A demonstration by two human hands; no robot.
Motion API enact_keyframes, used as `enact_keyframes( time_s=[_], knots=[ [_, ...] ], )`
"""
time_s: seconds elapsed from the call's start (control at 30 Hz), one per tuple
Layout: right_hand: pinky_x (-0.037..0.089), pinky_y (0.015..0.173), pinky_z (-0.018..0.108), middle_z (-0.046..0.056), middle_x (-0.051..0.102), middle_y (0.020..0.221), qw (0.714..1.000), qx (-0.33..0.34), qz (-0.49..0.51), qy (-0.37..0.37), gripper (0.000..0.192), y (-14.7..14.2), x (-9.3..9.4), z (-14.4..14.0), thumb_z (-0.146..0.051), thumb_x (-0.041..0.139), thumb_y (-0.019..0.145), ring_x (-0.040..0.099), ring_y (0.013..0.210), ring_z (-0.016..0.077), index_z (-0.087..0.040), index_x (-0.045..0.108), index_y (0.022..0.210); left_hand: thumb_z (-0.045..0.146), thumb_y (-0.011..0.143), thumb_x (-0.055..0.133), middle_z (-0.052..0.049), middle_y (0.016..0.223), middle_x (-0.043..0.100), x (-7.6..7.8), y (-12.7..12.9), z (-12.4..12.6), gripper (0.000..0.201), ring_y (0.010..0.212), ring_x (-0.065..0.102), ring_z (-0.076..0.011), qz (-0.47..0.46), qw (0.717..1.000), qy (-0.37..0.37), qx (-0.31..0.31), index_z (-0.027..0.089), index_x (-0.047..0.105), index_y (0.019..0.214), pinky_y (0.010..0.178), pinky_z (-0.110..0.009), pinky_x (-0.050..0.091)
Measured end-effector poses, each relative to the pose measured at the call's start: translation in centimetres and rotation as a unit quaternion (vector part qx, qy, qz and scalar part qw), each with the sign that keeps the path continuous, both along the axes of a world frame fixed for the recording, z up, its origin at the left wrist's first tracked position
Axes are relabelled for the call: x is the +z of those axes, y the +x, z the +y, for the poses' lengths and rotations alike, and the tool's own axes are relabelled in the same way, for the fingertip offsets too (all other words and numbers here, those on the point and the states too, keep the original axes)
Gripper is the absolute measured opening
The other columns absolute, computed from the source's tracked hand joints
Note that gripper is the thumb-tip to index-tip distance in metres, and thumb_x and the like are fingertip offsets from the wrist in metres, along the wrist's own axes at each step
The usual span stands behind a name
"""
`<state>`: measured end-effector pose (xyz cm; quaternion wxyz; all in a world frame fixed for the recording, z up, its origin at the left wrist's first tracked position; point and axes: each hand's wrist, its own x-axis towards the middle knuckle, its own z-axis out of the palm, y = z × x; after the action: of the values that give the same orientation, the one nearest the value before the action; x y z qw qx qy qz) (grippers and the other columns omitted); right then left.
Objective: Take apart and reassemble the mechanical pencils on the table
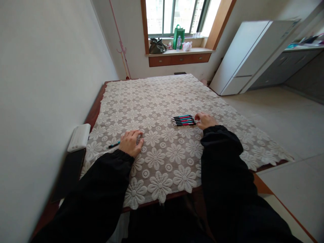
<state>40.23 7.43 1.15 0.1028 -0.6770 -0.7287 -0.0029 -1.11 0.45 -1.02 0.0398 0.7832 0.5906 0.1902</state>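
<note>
Your right hand is sitting at the right end of that little row of pens, fingers curled in against the pen ends. Can't really tell if it's actually pinching one or just touching them, the fingertips are hidden behind the knuckles. The row is out toward the right side of the surface, roughly midway between the near edge and the far one, lying on the lace cloth.

Your left hand is flat-ish on the cloth closer to the near left corner, palm down, fingers loosely bent, not gripping anything as far as I can see. There's a single pen poking out just left of it, touching or almost touching the hand.

About the pens: I'd guess light, stiff plastic, round barrels, so they'll roll if you nudge them sideways, though the bumpy lace probably slows that down. Best spot to grab is mid-barrel with thumb and two fingers, or pinch at the end you're already at.

Orientation: the row of pens lies side by side, long axes running left-right across the surface, tips pointing left, away from your right hand. The lone one is also roughly left-right, tilted a bit.

White box sits at the left edge by the wall.
</note>
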Motion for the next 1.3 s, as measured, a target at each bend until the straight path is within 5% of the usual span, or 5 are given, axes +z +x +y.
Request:
enact_keyframes(
  time_s=[0.5, 0.67, 0.97, 1.13, 1.3],
  knots=[
    [0.047, 0.074, 0.031, 0.007, 0.063, 0.116, 0.998, 0.006, 0.009, -0.054, 0.013, -0.9, -0.1, -0.4, -0.022, 0.069, 0.083, 0.064, 0.100, 0.0248, -0.023, 0.069, 0.096, 0.019, 0.078, 0.056, -0.011, 0.111, 0.066, 2.2, -0.2, -0.1, 0.027, 0.111, 0.058, -0.0319, 0.055, 0.995, -0.010, 0.080, 0.020, 0.059, 0.105, 0.091, -0.045, 0.045],
    [0.050, 0.078, 0.035, 0.009, 0.063, 0.114, 0.999, 0.007, 0.041, 0.033, 0.016, -1.6, 0.3, -0.5, -0.025, 0.069, 0.083, 0.065, 0.098, 0.0264, -0.021, 0.068, 0.099, 0.026, 0.074, 0.059, -0.011, 0.115, 0.064, 4.0, -2.6, 0.9, 0.031, 0.113, 0.058, -0.0334, 0.104, 0.984, -0.084, 0.118, 0.021, 0.054, 0.104, 0.091, -0.044, 0.046],
    [0.049, 0.076, 0.029, 0.005, 0.069, 0.088, 0.920, 0.272, 0.205, 0.194, 0.017, -7.7, -0.1, -1.9, -0.028, 0.052, 0.099, 0.063, 0.077, 0.0180, -0.022, 0.067, 0.094, 0.018, 0.065, 0.057, -0.005, 0.095, 0.071, 4.5, -5.7, 2.2, 0.033, 0.092, 0.067, -0.0265, 0.116, 0.956, -0.256, 0.083, 0.024, 0.065, 0.096, 0.071, -0.032, 0.044],
    [0.047, 0.073, 0.029, 0.006, 0.070, 0.084, 0.924, 0.310, 0.199, 0.103, 0.026, -9.5, -0.5, -2.6, -0.033, 0.047, 0.101, 0.061, 0.071, 0.0169, -0.022, 0.070, 0.097, 0.039, 0.081, 0.059, -0.006, 0.086, 0.075, 4.1, -4.6, 2.1, 0.024, 0.078, 0.067, -0.0228, -0.139, 0.970, -0.199, -0.014, 0.022, 0.069, 0.095, 0.069, -0.032, 0.048],
    [0.047, 0.070, 0.028, 0.006, 0.071, 0.084, 0.930, 0.282, 0.230, 0.047, 0.028, -9.9, -0.3, -3.1, -0.037, 0.048, 0.100, 0.060, 0.069, 0.0162, -0.021, 0.071, 0.099, 0.063, 0.087, 0.057, -0.010, 0.085, 0.078, 4.3, -1.8, 1.2, 0.043, 0.076, 0.069, -0.0212, -0.443, 0.862, -0.240, -0.049, 0.020, 0.052, 0.091, 0.067, -0.030, 0.051]
  ],
)
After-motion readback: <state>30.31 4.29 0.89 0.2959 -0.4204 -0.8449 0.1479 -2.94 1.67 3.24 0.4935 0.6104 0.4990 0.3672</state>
